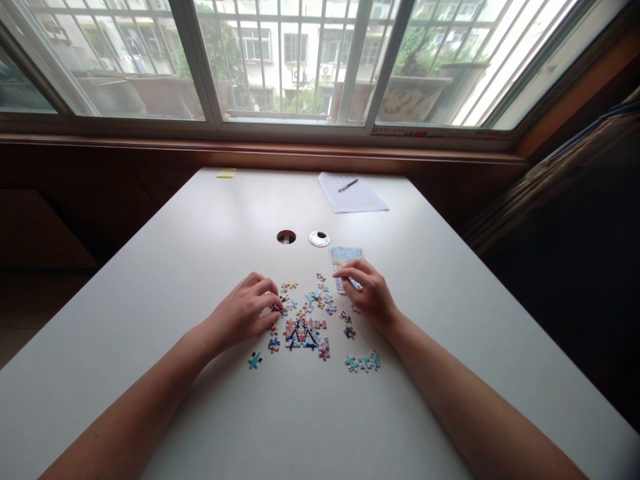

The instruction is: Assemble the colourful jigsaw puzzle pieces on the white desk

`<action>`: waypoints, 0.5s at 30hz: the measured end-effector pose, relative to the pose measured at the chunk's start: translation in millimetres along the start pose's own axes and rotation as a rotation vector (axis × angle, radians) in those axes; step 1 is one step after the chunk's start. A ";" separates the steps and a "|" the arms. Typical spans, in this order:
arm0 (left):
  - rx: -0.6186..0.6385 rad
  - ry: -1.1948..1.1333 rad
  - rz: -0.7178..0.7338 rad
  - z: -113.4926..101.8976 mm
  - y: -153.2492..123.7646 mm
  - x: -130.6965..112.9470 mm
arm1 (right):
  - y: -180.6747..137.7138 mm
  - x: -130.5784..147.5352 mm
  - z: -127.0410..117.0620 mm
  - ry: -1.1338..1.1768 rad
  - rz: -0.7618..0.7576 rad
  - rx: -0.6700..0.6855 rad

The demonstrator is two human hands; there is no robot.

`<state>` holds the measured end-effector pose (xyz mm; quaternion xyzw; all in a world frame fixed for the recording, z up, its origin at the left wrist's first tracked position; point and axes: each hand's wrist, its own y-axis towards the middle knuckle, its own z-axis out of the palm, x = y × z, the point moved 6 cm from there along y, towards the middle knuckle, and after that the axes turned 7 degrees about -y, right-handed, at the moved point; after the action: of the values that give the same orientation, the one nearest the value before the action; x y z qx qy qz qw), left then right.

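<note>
My left hand is bent over the left side of a cluster of jigsaw pieces, its thumb and fingertips closed at a small puzzle piece. The fingertips partly hide that piece. Above the lower part of a picture card is my right hand, with fingers apart and nothing visible between them. A joined section of puzzle lies between the hands, dark in its middle with orange and red around. Loose pieces are scattered beyond it. Nearer me are a light-blue joined strip and a single blue piece.
The white table has a round cable hole with a metal ring cover beside it. Paper sheets with a pen lie at the back, a yellow note farther left. A barred window stands behind.
</note>
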<state>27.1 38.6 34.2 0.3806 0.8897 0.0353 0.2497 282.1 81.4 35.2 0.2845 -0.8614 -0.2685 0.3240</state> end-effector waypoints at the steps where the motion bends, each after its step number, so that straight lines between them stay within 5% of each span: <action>1: 0.001 0.003 0.002 0.3 0.0 0.1 | -0.1 -0.1 -0.1 -0.001 0.000 -0.001; 15: 0.008 -0.027 -0.021 6.5 -0.8 7.3 | -1.8 -2.3 2.1 0.002 -0.015 0.011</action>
<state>25.4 42.3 25.3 0.3728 0.8903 0.0243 0.2604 282.6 82.3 31.7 0.2928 -0.8604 -0.2660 0.3212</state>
